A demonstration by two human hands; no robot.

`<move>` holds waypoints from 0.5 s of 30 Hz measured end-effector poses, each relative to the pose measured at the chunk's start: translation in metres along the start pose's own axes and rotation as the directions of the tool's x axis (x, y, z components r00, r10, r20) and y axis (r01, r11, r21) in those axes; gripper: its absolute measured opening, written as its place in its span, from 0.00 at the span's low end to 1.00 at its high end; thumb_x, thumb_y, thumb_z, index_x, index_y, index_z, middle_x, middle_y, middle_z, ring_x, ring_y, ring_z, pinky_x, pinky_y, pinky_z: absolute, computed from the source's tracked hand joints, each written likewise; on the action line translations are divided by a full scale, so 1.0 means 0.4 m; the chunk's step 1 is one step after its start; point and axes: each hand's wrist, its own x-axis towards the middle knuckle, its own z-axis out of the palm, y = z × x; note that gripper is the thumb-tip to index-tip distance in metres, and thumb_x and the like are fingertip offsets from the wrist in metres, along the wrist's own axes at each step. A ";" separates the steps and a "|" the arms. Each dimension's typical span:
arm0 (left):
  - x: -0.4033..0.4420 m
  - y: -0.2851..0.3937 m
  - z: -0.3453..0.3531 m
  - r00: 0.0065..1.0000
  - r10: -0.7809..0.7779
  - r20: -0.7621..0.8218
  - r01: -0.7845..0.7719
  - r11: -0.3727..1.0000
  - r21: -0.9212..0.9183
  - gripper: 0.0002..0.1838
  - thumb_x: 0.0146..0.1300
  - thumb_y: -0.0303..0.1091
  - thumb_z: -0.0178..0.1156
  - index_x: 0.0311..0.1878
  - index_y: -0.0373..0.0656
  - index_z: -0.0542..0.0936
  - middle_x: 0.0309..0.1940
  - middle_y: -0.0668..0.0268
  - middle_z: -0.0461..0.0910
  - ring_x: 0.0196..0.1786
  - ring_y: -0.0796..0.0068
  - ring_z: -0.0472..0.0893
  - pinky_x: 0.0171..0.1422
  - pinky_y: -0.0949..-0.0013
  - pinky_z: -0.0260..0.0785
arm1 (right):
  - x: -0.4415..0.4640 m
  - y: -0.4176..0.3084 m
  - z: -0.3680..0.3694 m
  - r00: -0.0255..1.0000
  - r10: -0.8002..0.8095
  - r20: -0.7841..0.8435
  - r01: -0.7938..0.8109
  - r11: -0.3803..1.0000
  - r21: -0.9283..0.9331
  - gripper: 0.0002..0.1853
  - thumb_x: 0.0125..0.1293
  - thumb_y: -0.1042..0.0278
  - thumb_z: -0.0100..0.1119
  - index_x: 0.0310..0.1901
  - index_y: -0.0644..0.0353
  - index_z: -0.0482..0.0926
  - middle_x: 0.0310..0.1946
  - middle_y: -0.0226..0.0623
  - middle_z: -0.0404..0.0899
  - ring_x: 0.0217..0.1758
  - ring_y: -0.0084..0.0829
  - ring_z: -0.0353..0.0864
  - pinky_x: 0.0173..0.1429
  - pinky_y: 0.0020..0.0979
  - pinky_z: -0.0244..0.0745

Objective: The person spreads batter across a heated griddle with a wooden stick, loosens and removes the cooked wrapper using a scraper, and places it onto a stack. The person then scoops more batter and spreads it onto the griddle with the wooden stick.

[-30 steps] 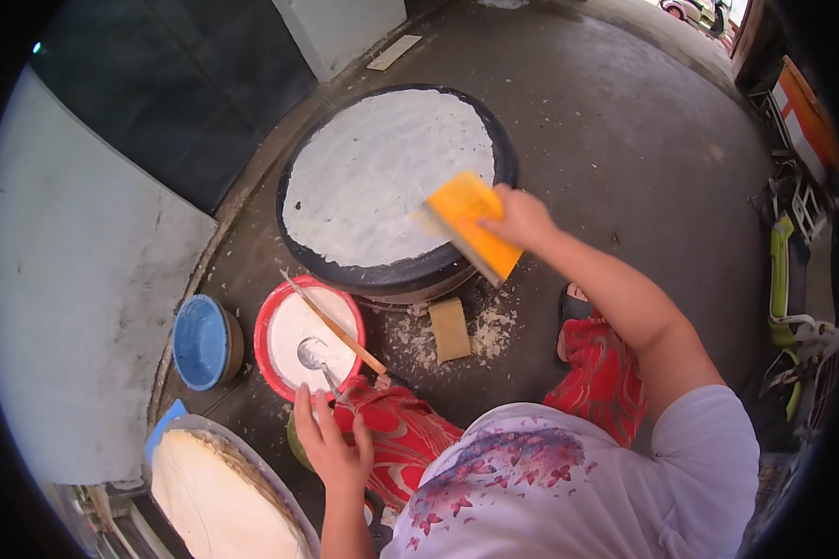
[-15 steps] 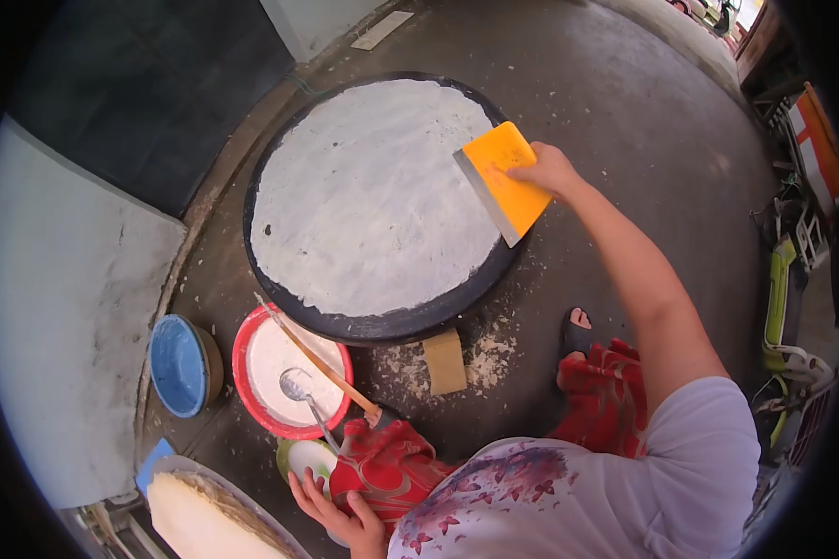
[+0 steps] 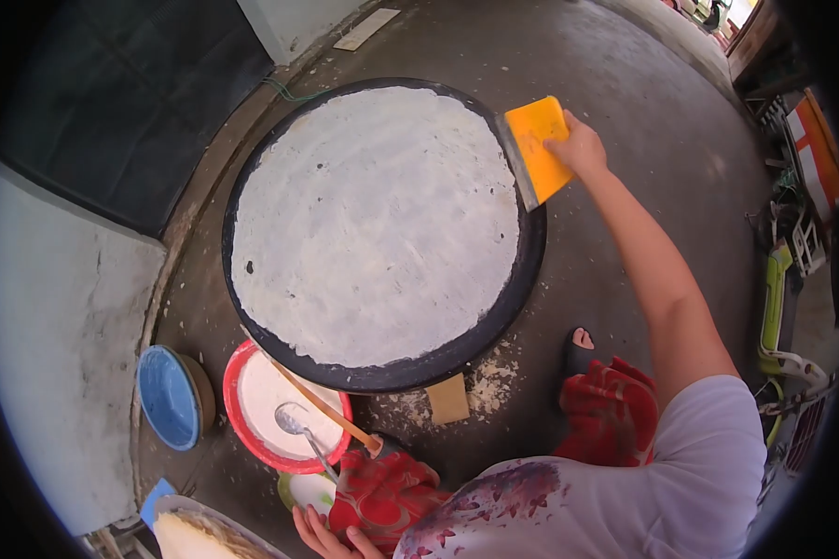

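A wide round black griddle (image 3: 522, 279) bears a thin white layer of batter (image 3: 373, 224) with a few small holes. At its right edge, my right hand (image 3: 580, 146) grips an orange scraper (image 3: 543, 149), its grey blade tilted along the rim. My left hand (image 3: 334, 540) is low at the bottom, fingers apart and holding nothing, near my red-trousered knee. A red basin (image 3: 242, 438) of white batter stands below the griddle, with a ladle (image 3: 294, 421) and a wooden stick (image 3: 322, 401) across it.
Left of the basin is a blue bowl (image 3: 168, 396). A stack of flat pale sheets (image 3: 191, 538) lies at the lower left. A yellowish block (image 3: 448, 401) and scattered crumbs are under the griddle's front edge. Assorted items line the right side; a pale wall is at left.
The scraper in my right hand has moved up and right along the griddle's edge. My left hand has dropped lower in view. The view has shifted, so the griddle appears larger.
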 end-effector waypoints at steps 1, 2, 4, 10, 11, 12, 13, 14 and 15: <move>0.007 -0.003 0.001 1.000 -0.001 0.018 0.000 0.999 0.048 0.25 0.64 0.40 0.47 0.62 0.37 0.61 0.62 0.45 0.55 0.61 0.45 0.60 0.62 0.51 0.54 | 0.031 -0.019 0.004 0.995 0.076 -0.063 -0.081 0.994 -0.072 0.33 0.47 0.58 0.63 0.57 0.54 0.67 0.45 0.41 0.77 0.48 0.37 0.77 0.52 0.37 0.70; 0.015 -0.004 0.002 1.000 -0.003 0.014 0.003 0.999 0.045 0.25 0.64 0.40 0.47 0.62 0.37 0.61 0.62 0.45 0.55 0.61 0.45 0.60 0.62 0.51 0.54 | 0.058 -0.038 0.011 0.981 0.146 -0.131 -0.164 0.977 -0.139 0.32 0.48 0.56 0.62 0.57 0.52 0.67 0.46 0.40 0.77 0.49 0.37 0.77 0.51 0.37 0.71; 0.031 -0.002 0.004 1.000 -0.008 0.025 0.006 0.998 0.060 0.25 0.64 0.40 0.47 0.61 0.37 0.62 0.62 0.45 0.55 0.61 0.44 0.60 0.62 0.51 0.55 | 0.100 -0.074 0.062 0.988 0.022 -0.155 -0.054 0.978 -0.200 0.31 0.49 0.55 0.61 0.58 0.51 0.67 0.44 0.39 0.78 0.48 0.36 0.78 0.50 0.37 0.72; 0.030 -0.089 0.036 0.998 -0.056 0.025 0.054 0.995 0.080 0.24 0.64 0.40 0.47 0.60 0.36 0.63 0.61 0.45 0.56 0.60 0.44 0.61 0.61 0.51 0.56 | 0.245 -0.215 0.092 0.992 0.114 -0.047 -0.121 0.968 -0.218 0.32 0.52 0.56 0.61 0.61 0.43 0.64 0.52 0.37 0.73 0.53 0.34 0.74 0.53 0.36 0.70; 0.009 -0.166 0.069 0.956 -0.288 -0.049 0.278 0.948 -0.153 0.24 0.64 0.40 0.47 0.60 0.36 0.64 0.61 0.45 0.57 0.60 0.44 0.61 0.61 0.51 0.56 | 0.256 -0.250 0.115 0.999 0.003 -0.040 -0.013 0.964 -0.265 0.32 0.53 0.57 0.60 0.61 0.41 0.64 0.52 0.36 0.73 0.54 0.33 0.74 0.54 0.36 0.69; -0.032 -0.239 0.097 0.855 -0.515 -0.063 0.455 0.803 -0.386 0.24 0.64 0.40 0.47 0.59 0.36 0.64 0.61 0.45 0.57 0.60 0.44 0.62 0.61 0.51 0.56 | 0.269 -0.274 0.134 0.994 -0.107 -0.027 0.094 0.945 -0.312 0.31 0.53 0.58 0.60 0.61 0.39 0.65 0.52 0.35 0.74 0.54 0.33 0.74 0.54 0.36 0.69; 0.001 -0.186 0.081 0.849 -0.525 -0.060 0.465 0.797 -0.384 0.24 0.64 0.40 0.47 0.59 0.36 0.64 0.61 0.45 0.57 0.60 0.44 0.62 0.61 0.51 0.56 | 0.296 -0.280 0.144 0.994 -0.112 -0.018 0.101 0.943 -0.317 0.31 0.53 0.58 0.60 0.61 0.39 0.65 0.52 0.35 0.74 0.54 0.33 0.74 0.54 0.36 0.69; 0.065 -0.081 0.044 0.945 -0.327 -0.031 0.319 0.936 -0.149 0.24 0.64 0.41 0.47 0.58 0.36 0.65 0.61 0.45 0.58 0.60 0.44 0.62 0.61 0.52 0.56 | 0.338 -0.286 0.151 0.997 -0.051 -0.056 0.030 0.946 -0.324 0.31 0.53 0.58 0.60 0.61 0.37 0.64 0.52 0.34 0.74 0.54 0.32 0.73 0.55 0.36 0.69; 0.104 -0.024 0.019 0.991 -0.127 0.046 0.123 0.989 0.085 0.23 0.64 0.41 0.47 0.58 0.35 0.66 0.60 0.45 0.58 0.59 0.45 0.63 0.60 0.52 0.56 | 0.372 -0.306 0.165 0.995 0.006 -0.096 -0.037 0.945 -0.325 0.30 0.54 0.59 0.59 0.61 0.35 0.64 0.52 0.33 0.74 0.54 0.32 0.73 0.55 0.35 0.69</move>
